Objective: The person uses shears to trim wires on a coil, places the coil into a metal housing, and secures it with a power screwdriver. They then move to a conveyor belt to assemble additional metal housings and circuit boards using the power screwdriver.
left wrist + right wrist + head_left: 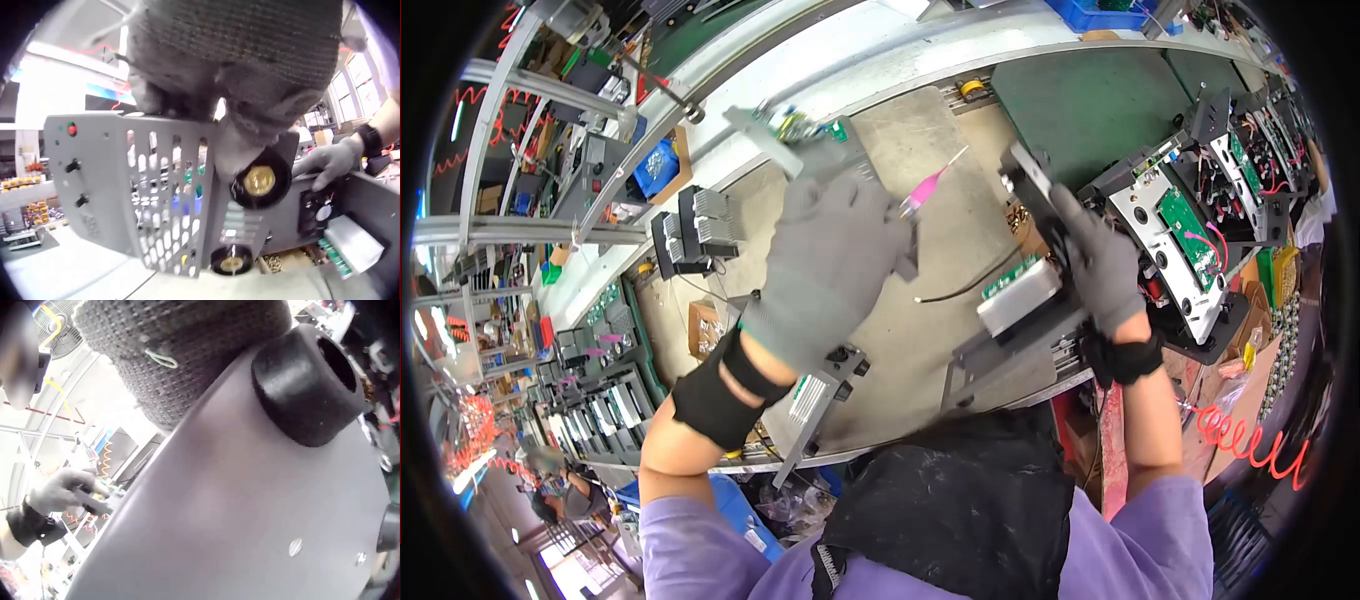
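Note:
My left gloved hand (830, 260) grips a grey metal housing (840, 152), raised over the bench. In the left wrist view this housing (94, 181) shows rows of slots, small black fittings and a round black rubber foot (261, 180) beside the fingers. A pink-sleeved lead (923, 192) sticks out near that hand. On the right, my right gloved hand (1105, 270) holds the edge of a grey metal chassis (1030, 340) carrying a silver block (1020, 298) and a green board. Close up, a flat grey panel (237, 500) with a black rubber foot (306, 384) lies under the right glove.
Open units with green boards (1190, 235) stand along the right side. Finned heatsinks (698, 228) sit at the left of the bench (890, 360), with a slotted bracket (820, 400) near its front edge. A green mat (1090, 105) covers the back right.

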`<action>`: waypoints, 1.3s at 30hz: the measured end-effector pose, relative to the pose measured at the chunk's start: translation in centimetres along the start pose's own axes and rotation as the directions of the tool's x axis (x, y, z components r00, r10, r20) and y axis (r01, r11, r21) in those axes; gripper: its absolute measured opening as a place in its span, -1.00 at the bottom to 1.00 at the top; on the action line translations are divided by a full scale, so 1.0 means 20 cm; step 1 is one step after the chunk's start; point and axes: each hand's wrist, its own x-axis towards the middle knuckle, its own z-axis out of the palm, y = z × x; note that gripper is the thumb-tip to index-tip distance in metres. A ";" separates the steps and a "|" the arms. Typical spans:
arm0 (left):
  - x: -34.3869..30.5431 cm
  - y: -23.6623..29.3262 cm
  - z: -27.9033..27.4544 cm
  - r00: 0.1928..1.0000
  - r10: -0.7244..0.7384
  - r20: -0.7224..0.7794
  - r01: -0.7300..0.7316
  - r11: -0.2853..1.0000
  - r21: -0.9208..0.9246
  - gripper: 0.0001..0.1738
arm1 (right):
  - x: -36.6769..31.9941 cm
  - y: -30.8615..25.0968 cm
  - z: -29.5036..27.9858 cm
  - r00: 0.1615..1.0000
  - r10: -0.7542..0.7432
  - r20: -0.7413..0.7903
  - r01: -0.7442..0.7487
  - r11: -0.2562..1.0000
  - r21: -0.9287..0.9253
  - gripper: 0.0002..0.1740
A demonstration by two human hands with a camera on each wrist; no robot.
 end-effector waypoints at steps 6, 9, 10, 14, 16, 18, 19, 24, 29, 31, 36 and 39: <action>-0.26 0.18 0.07 0.901 -0.031 0.432 0.036 0.999 -0.004 -0.84 | 0.55 0.02 0.16 0.989 -0.107 0.107 0.099 0.992 0.083 -0.27; -0.31 0.27 0.24 0.832 -0.021 0.554 0.042 0.999 -0.025 -0.85 | 0.73 -0.02 0.27 0.951 0.001 0.310 -0.014 0.999 0.040 -0.26; -0.32 0.30 0.29 0.799 -0.014 0.601 0.038 0.999 -0.028 -0.85 | 0.76 -0.03 0.30 0.920 0.045 0.390 -0.061 0.998 0.029 -0.26; -0.34 0.34 0.37 0.748 -0.120 0.653 0.217 0.974 -0.070 -0.85 | 0.83 0.00 0.39 0.917 0.032 0.399 -0.016 0.999 -0.044 -0.20; -0.37 0.33 0.39 0.788 -0.190 0.585 0.314 0.942 -0.117 -0.81 | 0.83 0.00 0.40 0.915 0.034 0.402 -0.017 0.999 -0.045 -0.19; -0.41 0.31 0.31 0.800 -0.165 0.577 0.289 0.949 -0.129 -0.78 | 0.83 0.00 0.39 0.916 0.036 0.400 -0.018 0.999 -0.049 -0.19; -0.42 0.30 0.27 0.811 -0.138 0.568 0.261 0.955 -0.141 -0.76 | 0.83 -0.01 0.37 0.914 0.032 0.405 -0.012 0.999 -0.052 -0.19; -0.39 0.32 0.31 0.811 -0.213 0.545 0.346 0.926 -0.152 -0.73 | 0.82 -0.07 0.32 0.889 0.096 0.447 -0.091 0.995 -0.031 -0.19; -0.30 0.46 0.46 0.889 -0.190 0.417 0.309 0.920 -0.240 -0.76 | 0.81 -0.03 0.39 0.918 0.013 0.397 0.007 0.999 -0.049 -0.17; -0.30 0.46 0.49 0.912 -0.209 0.354 0.317 0.906 -0.280 -0.77 | 0.78 -0.06 0.38 0.910 0.000 0.415 0.021 0.999 -0.046 -0.16; -0.38 0.41 0.52 0.923 -0.214 0.319 0.332 0.863 -0.381 -0.68 | 0.69 -0.12 0.37 0.923 0.040 0.382 -0.026 0.999 -0.041 -0.15; -0.41 0.43 0.53 0.945 -0.142 0.296 0.245 0.904 -0.350 -0.51 | 0.69 -0.13 0.38 0.907 0.057 0.417 -0.073 0.997 0.022 -0.12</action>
